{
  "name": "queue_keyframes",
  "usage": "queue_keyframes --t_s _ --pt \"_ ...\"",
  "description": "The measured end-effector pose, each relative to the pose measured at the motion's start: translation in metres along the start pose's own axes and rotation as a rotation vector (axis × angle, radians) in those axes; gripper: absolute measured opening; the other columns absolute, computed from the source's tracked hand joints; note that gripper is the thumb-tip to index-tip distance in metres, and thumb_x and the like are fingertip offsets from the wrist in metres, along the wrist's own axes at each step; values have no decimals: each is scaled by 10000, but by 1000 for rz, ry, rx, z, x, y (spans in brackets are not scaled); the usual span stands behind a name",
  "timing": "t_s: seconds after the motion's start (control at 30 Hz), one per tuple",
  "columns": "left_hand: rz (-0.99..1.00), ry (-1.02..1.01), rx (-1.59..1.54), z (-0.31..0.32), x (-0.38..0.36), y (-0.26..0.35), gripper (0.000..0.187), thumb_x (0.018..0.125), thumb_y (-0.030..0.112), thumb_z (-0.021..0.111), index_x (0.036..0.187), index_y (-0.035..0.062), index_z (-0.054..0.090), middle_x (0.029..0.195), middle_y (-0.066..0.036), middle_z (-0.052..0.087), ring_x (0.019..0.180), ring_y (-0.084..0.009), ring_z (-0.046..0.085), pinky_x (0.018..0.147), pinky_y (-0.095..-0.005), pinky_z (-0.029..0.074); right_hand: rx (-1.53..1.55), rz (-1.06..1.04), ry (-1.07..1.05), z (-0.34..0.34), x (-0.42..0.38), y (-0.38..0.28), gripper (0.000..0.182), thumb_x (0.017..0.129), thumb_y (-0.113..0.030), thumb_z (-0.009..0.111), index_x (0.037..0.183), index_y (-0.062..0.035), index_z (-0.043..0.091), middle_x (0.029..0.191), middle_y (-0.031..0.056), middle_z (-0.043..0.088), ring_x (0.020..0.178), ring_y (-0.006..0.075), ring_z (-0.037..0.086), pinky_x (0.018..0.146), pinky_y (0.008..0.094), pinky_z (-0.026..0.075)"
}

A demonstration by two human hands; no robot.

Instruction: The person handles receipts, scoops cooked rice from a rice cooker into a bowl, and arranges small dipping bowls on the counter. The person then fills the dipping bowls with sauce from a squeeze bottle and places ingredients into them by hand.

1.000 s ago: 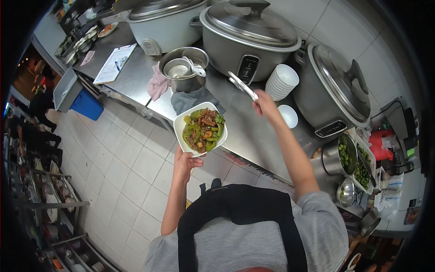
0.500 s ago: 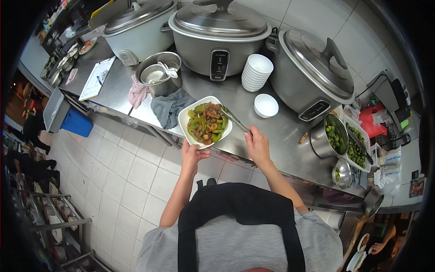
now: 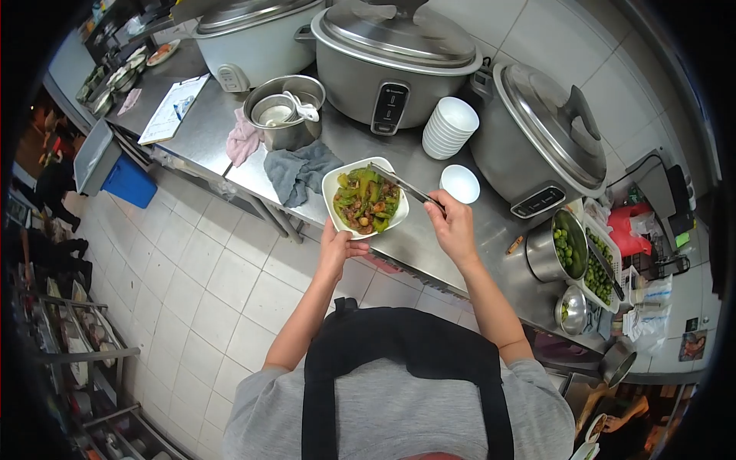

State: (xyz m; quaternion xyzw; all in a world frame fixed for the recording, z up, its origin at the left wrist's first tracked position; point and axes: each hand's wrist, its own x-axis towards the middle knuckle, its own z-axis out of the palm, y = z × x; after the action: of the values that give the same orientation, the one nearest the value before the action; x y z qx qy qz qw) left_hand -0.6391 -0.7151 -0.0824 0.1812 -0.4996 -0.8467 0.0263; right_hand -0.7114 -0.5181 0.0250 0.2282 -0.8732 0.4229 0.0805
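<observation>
My left hand (image 3: 343,251) is closed on the near edge of a white square bowl (image 3: 330,201), its fingers under the rim. Green pepper strips and brown meat pieces (image 3: 366,203) fill the bowl, which is held at the counter's front edge. Metal tongs (image 3: 408,187) are gripped in my right hand (image 3: 454,230). Their tips touch green pepper at the bowl's far right side. Just beyond my right hand stands a small round white bowl (image 3: 460,184). A grey cloth (image 3: 295,175) lies left of the square bowl.
Large rice cookers (image 3: 399,57) line the wall behind stacked white bowls (image 3: 451,126). A steel pot (image 3: 287,134) with ladles stands left, near a clipboard (image 3: 175,111). At right are a pot (image 3: 543,253) and basket (image 3: 612,264) of green produce. A blue bin (image 3: 130,180) is on the left.
The tongs have moved in the food; green pepper now lies where meat was on top. The square bowl and both hands appear farther right in view, as the camera has shifted too.
</observation>
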Motion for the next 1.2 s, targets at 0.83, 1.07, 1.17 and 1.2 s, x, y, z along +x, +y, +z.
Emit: queue_keyframes --t_s 0.83,1.07,1.17,1.2 --pt "-175 -30 17 -20 -21 -5 660 759 -1 365 1382 77 159 958 -206 584 594 -220 631 535 -312 554 -725 -550 -244 212 304 -21 172 785 -93 554 895 -36 672 954 194 613 883 342 630 742 406 533" --pt "-187 -67 72 -3 -1 -16 590 764 15 361 1335 43 212 926 -205 586 587 -239 633 530 -315 560 -708 -480 -541 193 304 -34 237 756 -142 609 973 -67 666 1043 139 633 979 289 613 804 399 505" --pt "-173 -86 92 1 9 -30 550 775 14 358 1308 38 225 936 -209 580 602 -249 635 534 -323 560 -361 -495 -333 163 275 -19 265 765 -165 612 1007 -62 591 1088 157 547 1012 333 563 822 434 475" --pt "-190 -125 108 2 12 -34 550 775 14 358 1308 38 225 936 -209 580 602 -249 635 534 -323 560 -281 -520 -285 148 260 -12 268 768 -183 617 1007 -66 590 1060 159 546 1000 340 560 815 433 475"
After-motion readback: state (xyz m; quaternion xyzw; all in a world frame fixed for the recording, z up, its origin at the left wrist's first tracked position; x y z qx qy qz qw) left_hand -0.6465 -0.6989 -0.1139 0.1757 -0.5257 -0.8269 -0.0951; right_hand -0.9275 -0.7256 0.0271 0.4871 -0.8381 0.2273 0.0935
